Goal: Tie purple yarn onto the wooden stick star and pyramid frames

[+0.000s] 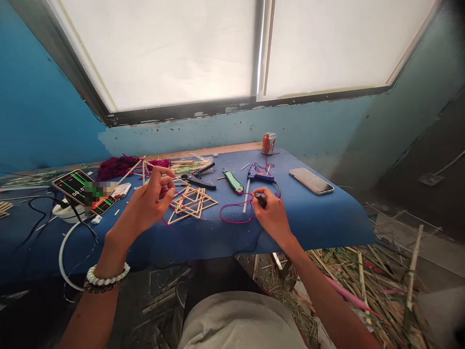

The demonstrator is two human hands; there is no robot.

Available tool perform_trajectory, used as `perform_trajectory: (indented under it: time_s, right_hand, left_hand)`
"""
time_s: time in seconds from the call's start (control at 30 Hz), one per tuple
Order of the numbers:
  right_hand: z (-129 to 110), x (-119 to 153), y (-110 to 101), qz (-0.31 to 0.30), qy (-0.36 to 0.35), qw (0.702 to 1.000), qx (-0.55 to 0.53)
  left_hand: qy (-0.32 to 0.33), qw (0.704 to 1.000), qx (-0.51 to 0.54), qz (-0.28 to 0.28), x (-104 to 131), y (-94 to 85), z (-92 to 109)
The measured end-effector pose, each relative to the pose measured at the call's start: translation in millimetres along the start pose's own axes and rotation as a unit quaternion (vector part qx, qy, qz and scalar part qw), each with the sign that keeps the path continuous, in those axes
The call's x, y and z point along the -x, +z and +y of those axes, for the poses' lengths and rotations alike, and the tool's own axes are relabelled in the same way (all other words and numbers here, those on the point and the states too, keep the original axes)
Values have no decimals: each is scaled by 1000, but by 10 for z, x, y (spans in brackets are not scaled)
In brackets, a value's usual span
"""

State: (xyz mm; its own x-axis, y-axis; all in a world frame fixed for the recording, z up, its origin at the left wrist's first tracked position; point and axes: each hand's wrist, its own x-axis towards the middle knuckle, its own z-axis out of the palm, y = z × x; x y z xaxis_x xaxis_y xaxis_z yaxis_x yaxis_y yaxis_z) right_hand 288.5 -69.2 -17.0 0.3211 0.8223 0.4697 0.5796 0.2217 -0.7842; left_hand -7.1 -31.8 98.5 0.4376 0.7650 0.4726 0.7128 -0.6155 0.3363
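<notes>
At the left of the frame, a black phone with a glowing green timer screen (76,189) leans over a round white plastic base (69,214). A fluffy heap of magenta yarn (114,168) lies behind thin pale wooden sticks meeting at a peak (131,171), partly hidden by the left hand (154,201), whose fingers curl narrowly toward the thumb; I cannot tell whether they pinch anything. Near centre, just beside that hand, flat frames of slim straight sticks (199,202) overlap in a star shape, with black-handled cutters (198,182) beyond them and a smooth mint-green knife (233,181) to the right. A thin magenta thread (236,222) curves in a loose loop toward the right hand (272,213), its fingers closed on a small black object (260,199). Past that hand sit a blue plastic glue gun (260,175), an orange-and-silver metal can (269,144) and a flat pale-edged phone (311,181). The blue table covering (327,218) leaves a strip between the frames and its front edge, while the widest bare stretch runs from the right hand to the rounded right corner
</notes>
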Motion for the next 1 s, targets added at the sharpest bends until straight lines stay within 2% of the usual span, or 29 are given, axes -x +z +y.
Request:
perform_trajectory:
  time_s: [0.27, 0.43, 0.57, 0.63, 0.7, 0.8, 1.0]
  right_hand:
    - [183, -109, -233, 13, 1, 997, 73]
    - [352, -221, -434, -23, 2, 992, 121]
    - [393, -415, -613, -36, 12, 991, 131]
    - [347, -576, -618, -40, 11, 991, 130]
    - [248, -767, -511, -69, -9, 990, 119]
    - [16, -1073, -125, -153, -65, 981, 98]
    - [-516, -1650, 1122, -320, -157, 930, 88]
  left_hand:
    - [-40, 999, 28, 15, 156, -147, -263]
    - [-84, 994, 53, 34, 280, -222, -406]
    - [-116, 991, 54, 50, 349, -207, -490]
    - [-118, 989, 60, 60, 376, -188, -518]
    - [-120, 988, 69, 66, 405, -159, -543]
    - [-121, 988, 79, 61, 458, -78, -588]
    - [-107, 990, 89, 18, 584, 171, -634]
